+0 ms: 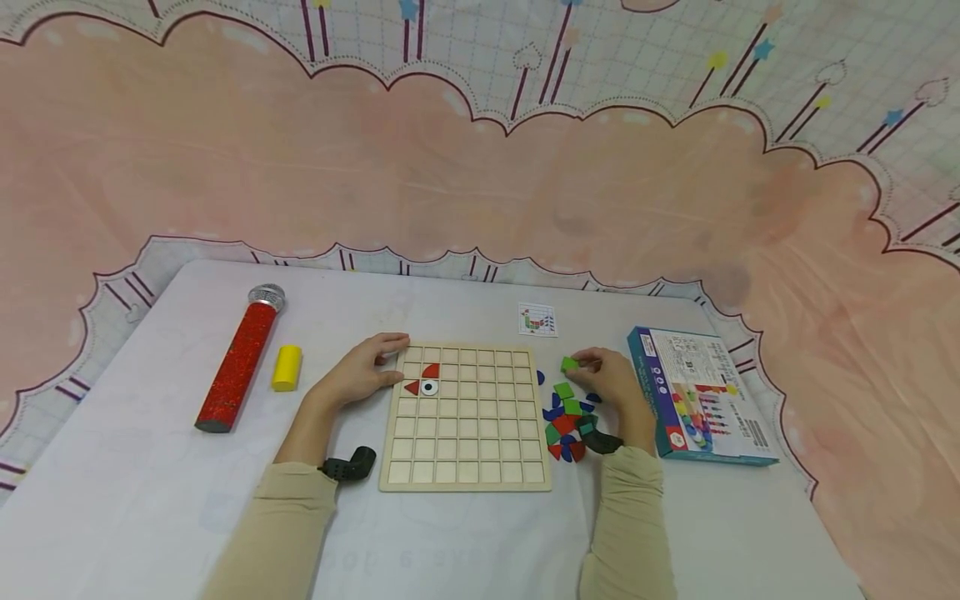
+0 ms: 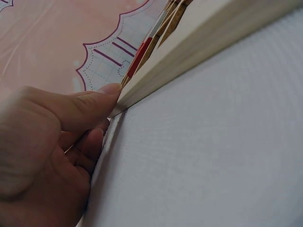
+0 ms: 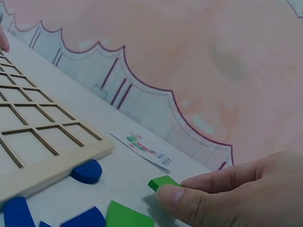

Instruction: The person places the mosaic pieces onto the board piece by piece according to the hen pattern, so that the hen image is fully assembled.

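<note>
A wooden grid board (image 1: 465, 487) lies on the table. My left hand (image 1: 365, 367) rests at its upper left edge, fingers near the corner and thumb against the side; the left wrist view shows the thumb tip (image 2: 111, 89) at the rim. On the board sit a red quarter-round piece (image 1: 431, 371), a red triangle (image 1: 412, 387) and a white tile with an eye (image 1: 429, 387). To the right of the board, my right hand (image 1: 611, 375) pinches a green square tile (image 3: 163, 182) between thumb and finger, above the table. Below it lies a pile of green, blue and red pieces (image 1: 562, 423).
A small pattern card (image 1: 537, 320) lies behind the board. At the right is a boxed game (image 1: 708, 396). On the left are a red microphone (image 1: 238, 367) and a yellow cylinder (image 1: 287, 368). One blue half-round piece (image 3: 86, 171) touches the board's right edge.
</note>
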`<state>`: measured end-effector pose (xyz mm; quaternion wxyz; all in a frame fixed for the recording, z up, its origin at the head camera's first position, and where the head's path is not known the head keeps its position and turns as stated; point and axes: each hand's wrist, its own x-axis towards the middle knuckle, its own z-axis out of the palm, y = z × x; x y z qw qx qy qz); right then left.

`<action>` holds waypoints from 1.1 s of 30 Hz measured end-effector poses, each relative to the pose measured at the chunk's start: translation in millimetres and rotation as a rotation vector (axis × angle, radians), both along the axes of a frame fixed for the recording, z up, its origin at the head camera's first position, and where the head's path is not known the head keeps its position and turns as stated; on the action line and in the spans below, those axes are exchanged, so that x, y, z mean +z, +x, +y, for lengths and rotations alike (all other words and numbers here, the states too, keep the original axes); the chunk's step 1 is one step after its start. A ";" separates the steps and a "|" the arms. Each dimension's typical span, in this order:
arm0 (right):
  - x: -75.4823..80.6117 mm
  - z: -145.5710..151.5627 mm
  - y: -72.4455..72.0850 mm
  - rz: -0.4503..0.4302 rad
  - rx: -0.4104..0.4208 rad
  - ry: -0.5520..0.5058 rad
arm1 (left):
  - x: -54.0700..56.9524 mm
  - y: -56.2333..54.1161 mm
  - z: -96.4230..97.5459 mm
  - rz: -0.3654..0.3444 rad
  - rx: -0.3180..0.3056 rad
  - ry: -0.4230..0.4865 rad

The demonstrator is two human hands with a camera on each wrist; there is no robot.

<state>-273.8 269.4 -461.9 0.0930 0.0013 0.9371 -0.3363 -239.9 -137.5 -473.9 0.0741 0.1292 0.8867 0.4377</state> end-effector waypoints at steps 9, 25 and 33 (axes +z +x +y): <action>11.5 -30.0 -0.7 0.071 0.083 -0.019 | 0.6 1.2 -0.6 0.009 -0.005 -0.005; 29.3 -111.3 11.3 0.123 0.427 -0.040 | 4.8 -0.8 0.4 0.003 -0.007 -0.002; 25.6 -153.0 25.3 0.082 0.575 0.025 | 7.8 -0.7 -1.3 -0.041 0.022 0.002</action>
